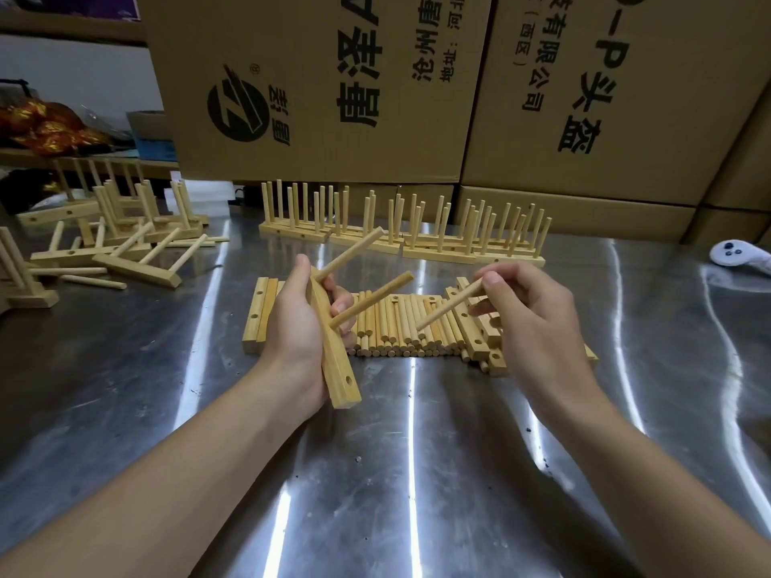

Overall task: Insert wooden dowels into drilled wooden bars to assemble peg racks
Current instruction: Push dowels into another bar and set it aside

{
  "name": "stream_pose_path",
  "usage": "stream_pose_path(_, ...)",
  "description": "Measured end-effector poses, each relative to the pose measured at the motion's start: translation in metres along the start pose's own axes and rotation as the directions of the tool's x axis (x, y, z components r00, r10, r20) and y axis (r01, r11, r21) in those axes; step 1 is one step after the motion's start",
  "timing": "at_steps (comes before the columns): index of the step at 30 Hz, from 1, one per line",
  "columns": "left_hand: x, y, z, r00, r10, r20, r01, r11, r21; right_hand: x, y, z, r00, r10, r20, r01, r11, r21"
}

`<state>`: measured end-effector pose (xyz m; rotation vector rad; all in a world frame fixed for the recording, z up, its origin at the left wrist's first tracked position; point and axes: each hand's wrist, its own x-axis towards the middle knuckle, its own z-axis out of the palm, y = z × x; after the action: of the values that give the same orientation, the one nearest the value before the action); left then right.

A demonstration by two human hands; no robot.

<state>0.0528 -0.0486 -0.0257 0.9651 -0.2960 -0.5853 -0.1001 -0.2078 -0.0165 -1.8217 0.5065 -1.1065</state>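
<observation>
My left hand [294, 327] grips a drilled wooden bar [338, 365] held above the steel table [417, 473]. Two dowels [367, 304] stick out of the bar toward the upper right, and one open hole shows near its lower end. My right hand [530, 323] pinches a loose dowel [450, 304] between thumb and fingers, to the right of the bar and apart from it. Below both hands lies a pile of loose dowels [400, 327], with bare drilled bars [260, 314] on its left and right sides.
Finished peg racks [400, 231] stand in a row at the back of the table. More racks [121, 239] lie tumbled at the left. Large cardboard boxes [317, 85] form a wall behind. A white controller [736, 254] lies at the right edge.
</observation>
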Motion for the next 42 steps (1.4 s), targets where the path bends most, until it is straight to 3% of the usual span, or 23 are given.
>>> stream_pose_path(4,-0.002,0.001,0.0,1.0,-0.011,-0.008,0.01,1.0,-0.01,-0.004,-0.002,0.003,0.987,0.116,0.109,-0.129,0.984,0.125)
stream_pose_path(13,-0.005,0.001,0.003,1.0,-0.008,-0.005,0.008,1.0,0.005,-0.018,-0.005,0.015,0.907,0.129,0.4,-0.24,0.94,0.241)
stream_pose_path(27,-0.005,0.001,0.003,1.0,-0.014,-0.007,0.014,1.0,0.003,-0.022,-0.003,0.017,0.862,0.174,0.476,-0.293,0.937,0.188)
stream_pose_path(31,-0.005,0.001,0.003,1.0,-0.016,-0.005,0.016,1.0,0.009,-0.021,-0.008,0.016,0.756,0.243,0.608,-0.426,0.887,0.176)
stream_pose_path(34,-0.006,0.001,0.004,1.0,-0.016,-0.005,0.016,1.0,0.016,-0.022,-0.011,0.015,0.679,0.254,0.689,-0.423,0.902,0.085)
stream_pose_path(39,-0.006,0.001,0.004,1.0,-0.021,-0.007,0.021,1.0,0.017,-0.025,-0.014,0.017,0.632,0.284,0.721,-0.462,0.885,0.057)
stream_pose_path(42,-0.006,0.001,0.004,1.0,-0.022,-0.009,0.022,0.999,0.023,-0.026,-0.014,0.018,0.629,0.26,0.733,-0.414,0.91,0.032)
